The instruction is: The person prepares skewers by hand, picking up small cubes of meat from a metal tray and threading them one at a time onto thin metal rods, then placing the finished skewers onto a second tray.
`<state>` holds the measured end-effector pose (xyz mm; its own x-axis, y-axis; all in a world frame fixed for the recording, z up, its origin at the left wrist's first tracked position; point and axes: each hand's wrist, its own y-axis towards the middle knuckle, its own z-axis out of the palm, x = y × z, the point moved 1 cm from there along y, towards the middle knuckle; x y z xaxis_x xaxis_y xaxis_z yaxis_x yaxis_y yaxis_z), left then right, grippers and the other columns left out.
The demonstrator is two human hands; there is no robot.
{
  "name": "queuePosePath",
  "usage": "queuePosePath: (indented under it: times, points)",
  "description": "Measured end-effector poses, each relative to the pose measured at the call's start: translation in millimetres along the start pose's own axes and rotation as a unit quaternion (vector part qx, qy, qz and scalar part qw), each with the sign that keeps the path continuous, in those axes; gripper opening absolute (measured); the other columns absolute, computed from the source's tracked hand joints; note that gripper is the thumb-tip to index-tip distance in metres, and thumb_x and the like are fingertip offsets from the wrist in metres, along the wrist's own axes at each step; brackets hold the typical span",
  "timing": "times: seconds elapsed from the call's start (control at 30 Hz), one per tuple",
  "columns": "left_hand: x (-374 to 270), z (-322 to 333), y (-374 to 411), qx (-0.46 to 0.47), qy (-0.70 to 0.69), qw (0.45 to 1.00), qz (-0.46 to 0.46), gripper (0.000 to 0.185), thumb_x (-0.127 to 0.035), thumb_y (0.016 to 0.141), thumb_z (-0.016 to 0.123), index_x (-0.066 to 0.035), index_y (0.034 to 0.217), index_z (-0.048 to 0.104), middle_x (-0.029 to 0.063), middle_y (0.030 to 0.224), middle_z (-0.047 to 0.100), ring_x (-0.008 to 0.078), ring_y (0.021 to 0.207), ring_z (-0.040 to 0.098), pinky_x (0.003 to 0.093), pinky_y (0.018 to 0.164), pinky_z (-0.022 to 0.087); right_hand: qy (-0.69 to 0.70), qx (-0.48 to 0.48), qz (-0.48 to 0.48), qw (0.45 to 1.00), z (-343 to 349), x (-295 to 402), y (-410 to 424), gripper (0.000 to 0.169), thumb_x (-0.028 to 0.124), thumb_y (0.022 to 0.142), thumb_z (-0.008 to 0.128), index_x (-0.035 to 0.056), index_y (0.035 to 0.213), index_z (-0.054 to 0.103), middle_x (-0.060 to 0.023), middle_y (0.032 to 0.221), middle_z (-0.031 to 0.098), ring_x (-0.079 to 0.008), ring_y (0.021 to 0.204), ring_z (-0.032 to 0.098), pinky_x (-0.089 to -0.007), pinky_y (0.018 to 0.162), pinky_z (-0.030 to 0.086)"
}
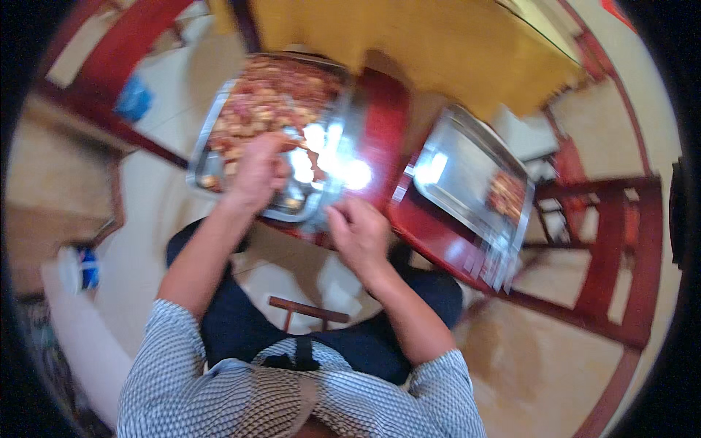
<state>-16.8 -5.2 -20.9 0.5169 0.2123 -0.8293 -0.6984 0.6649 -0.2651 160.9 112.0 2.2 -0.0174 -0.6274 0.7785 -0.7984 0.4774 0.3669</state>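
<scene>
A metal tray point(193, 164) before me is heaped with small pieces of what looks like raw meat point(274, 93); its near right part shows bare shiny metal. Over its near side, my left hand point(263, 172) has curled fingers; blur hides whether a piece or a thin skewer is in them. My right hand point(358, 230) is at the tray's near right corner, thumb and fingers bent close together, their content unclear. To the right, a second metal tray point(454, 169) holds a small pile of similar pieces point(506, 194) at its right end.
Both trays rest on red wooden chairs point(383, 115). A yellow cloth point(438, 55) hangs beyond them. Another red chair frame point(597, 263) stands at the right. Bundled thin clear items point(495, 268) lie by the second tray. A blue bag point(133, 98) is at the left, near a red chair.
</scene>
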Motion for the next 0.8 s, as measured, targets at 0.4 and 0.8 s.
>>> queuePosePath:
  times: [0.4, 0.8]
  points:
    - [-13, -17, 2, -0.021, 0.000, 1.000, -0.005, 0.025, -0.023, 0.097, 0.040, -0.006, 0.108, 0.054, 0.0062, 0.096, 0.062, 0.0050, 0.053, 0.041, 0.0177, 0.038, 0.032, -0.160, -0.194, 0.199, 0.947, -173, -73, -12, 0.014, 0.014, 0.077, 0.064, 0.0003, 0.077, 0.063, -0.0129, 0.066, 0.063, -0.0202, 0.060, 0.060, -0.0325, 0.058, 0.047]
    - [-11, -25, 6, -0.040, 0.013, 0.999, -0.008, 0.021, -0.019, 0.097, 0.040, -0.005, 0.104, 0.054, 0.0077, 0.094, 0.062, 0.0053, 0.053, 0.044, 0.0172, 0.038, 0.034, -0.444, -0.213, 0.290, 0.821, -293, -160, -46, 0.018, 0.024, 0.074, 0.061, 0.0063, 0.075, 0.065, -0.0167, 0.075, 0.065, -0.0342, 0.072, 0.063, -0.0427, 0.066, 0.050]
